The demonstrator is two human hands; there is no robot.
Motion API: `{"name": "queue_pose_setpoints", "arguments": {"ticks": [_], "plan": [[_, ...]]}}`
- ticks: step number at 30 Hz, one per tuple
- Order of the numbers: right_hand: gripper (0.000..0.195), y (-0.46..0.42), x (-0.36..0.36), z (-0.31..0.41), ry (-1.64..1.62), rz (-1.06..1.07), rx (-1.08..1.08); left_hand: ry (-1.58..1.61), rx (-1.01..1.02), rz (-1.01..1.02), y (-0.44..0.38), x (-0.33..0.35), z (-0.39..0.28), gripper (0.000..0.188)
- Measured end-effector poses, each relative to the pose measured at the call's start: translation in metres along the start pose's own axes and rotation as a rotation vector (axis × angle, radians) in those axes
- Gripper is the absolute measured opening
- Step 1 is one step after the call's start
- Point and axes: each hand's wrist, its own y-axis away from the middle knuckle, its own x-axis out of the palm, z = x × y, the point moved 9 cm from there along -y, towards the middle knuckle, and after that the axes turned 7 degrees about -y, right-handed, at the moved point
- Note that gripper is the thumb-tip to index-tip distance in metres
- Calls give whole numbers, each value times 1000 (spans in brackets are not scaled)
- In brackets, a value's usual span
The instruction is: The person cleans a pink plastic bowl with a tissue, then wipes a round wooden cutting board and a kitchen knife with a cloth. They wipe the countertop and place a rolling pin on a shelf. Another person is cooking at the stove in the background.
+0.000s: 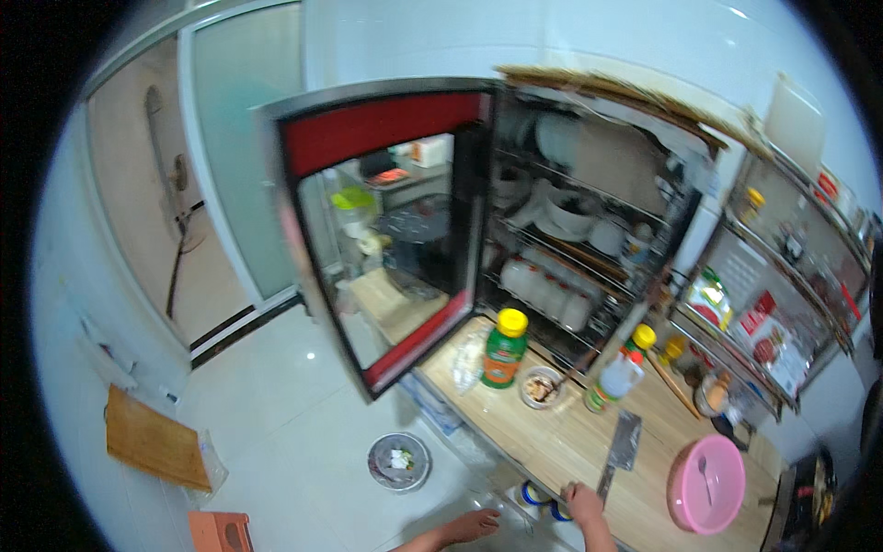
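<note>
My right hand [585, 502] is at the front edge of the wooden counter [545, 441], fingers curled. Right beside it lies the dark handle of a cleaver [624, 445], its broad blade pointing away from me; whether my fingers touch the handle is unclear. My left hand [477, 526] hangs lower, in front of the counter, holding nothing. Farther along the counter stand a green jar with a yellow lid [505, 348], a small bowl of food with a utensil in it [541, 388] and a plastic bottle [614, 379]. A pink basin [707, 483] with a spoon [704, 479] inside sits to the right.
A dish cabinet [572, 241] stands with its red-framed glass door [383, 114] swung out over the counter's left end. A wire rack [759, 248] of seasonings is at right. On the floor are a waste bin [399, 461] and an orange stool [219, 530]; a wooden board [155, 438] leans by the wall.
</note>
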Motion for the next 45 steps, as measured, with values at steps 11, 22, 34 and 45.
{"name": "queue_pose_setpoints", "arguments": {"ticks": [11, 22, 34, 45], "plan": [[32, 102, 206, 190, -67, 750, -295, -429, -22, -10, 99, -118, 94, 49], [27, 223, 279, 88, -403, 569, 183, -1072, 2, 406, 131, -61, 68, 34], [23, 563, 359, -42, -952, -304, 904, -1345, 463, 1116, 189, 219, 66, 33], [27, 837, 458, -22, -1558, -734, 1551, -1521, 713, 1767, 364, 464, 134, 37]]}}
